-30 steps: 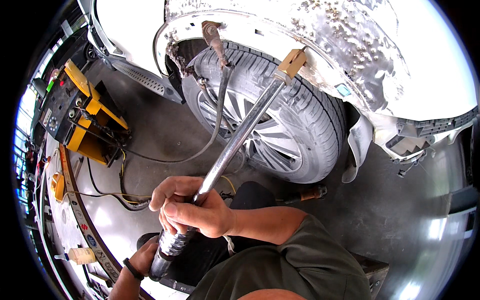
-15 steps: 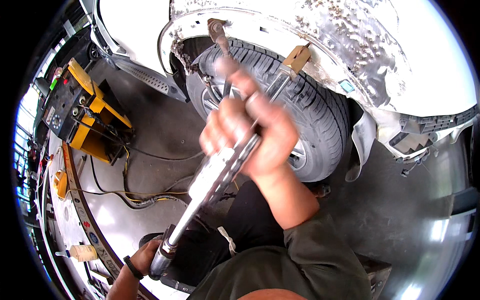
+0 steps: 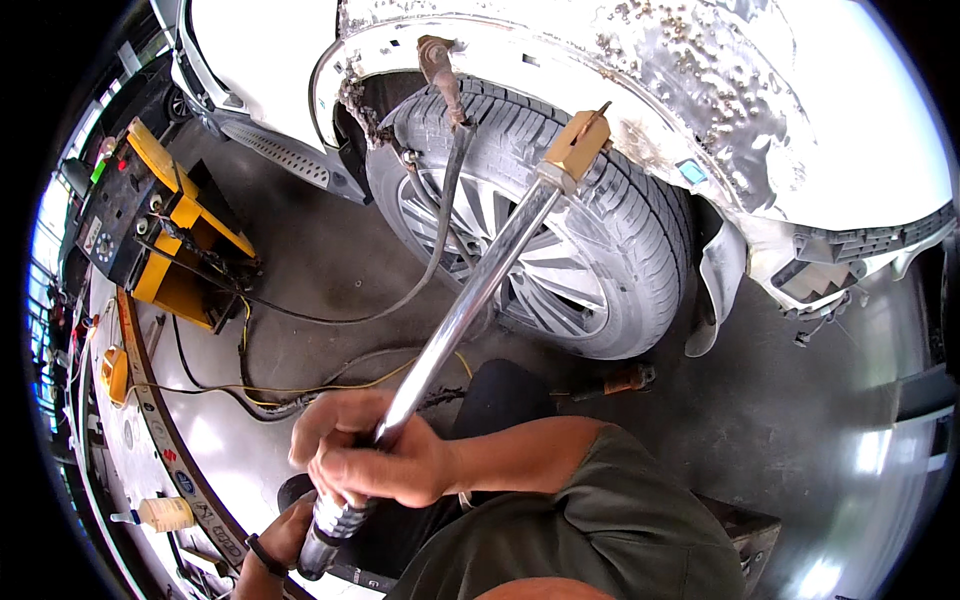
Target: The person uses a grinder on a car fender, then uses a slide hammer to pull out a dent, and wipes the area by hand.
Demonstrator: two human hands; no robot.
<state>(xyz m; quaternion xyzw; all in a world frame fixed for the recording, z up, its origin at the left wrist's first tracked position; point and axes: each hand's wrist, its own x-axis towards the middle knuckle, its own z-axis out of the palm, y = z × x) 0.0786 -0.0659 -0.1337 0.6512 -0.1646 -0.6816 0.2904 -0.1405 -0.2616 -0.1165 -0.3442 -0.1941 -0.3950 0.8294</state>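
A long chrome slide hammer (image 3: 480,290) slants from my lap up toward the car. Its brass-coloured head (image 3: 578,150) is at the white fender's wheel arch edge, in front of the tyre; whether it is fixed to the metal I cannot tell. My left hand (image 3: 288,535), with a dark wristband, grips its handle at the lower end. My right hand (image 3: 375,455) is wrapped around the lower shaft, just above the handle, with a ribbed metal part showing below it. The fender (image 3: 690,90) is stripped to bare, dotted metal in patches.
A rusty clamp (image 3: 437,65) with a black cable hangs on the arch, left of the brass head. The wheel (image 3: 640,230) stands behind the shaft. At left are a yellow-and-black machine (image 3: 185,220), floor cables and a bottle (image 3: 165,513). An orange-and-dark tool (image 3: 628,380) lies on the floor.
My right hand has moved down the shaft from near the wheel to just above my left hand. The sliding weight went down with it, baring the upper shaft.
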